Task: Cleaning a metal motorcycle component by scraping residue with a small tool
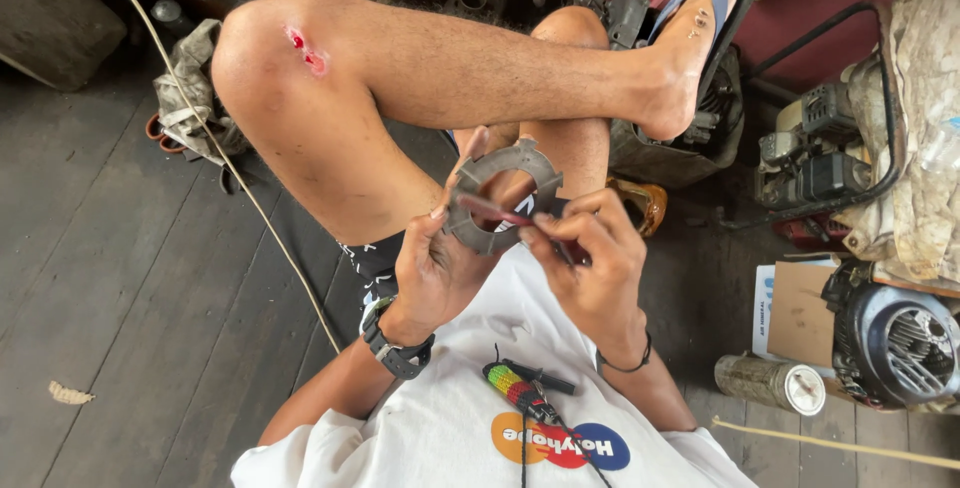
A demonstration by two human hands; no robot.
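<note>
My left hand (432,266) grips a flat grey metal ring with notched edges (492,176) by its left rim, holding it up over my lap. My right hand (588,260) pinches a thin dark red tool (505,213) and lays it across the ring's lower part. A black watch sits on my left wrist and a thin black band on my right. My bare legs are crossed beneath the hands, and a colourful striped pen-like tool (515,390) rests on my white shirt.
A dark engine block (690,138) lies under my sandalled foot. A small engine in a black frame (815,153) and a round finned motor housing (900,343) stand at the right. A dirty can (770,383) and cardboard lie nearby. A cord crosses the plank floor (130,288).
</note>
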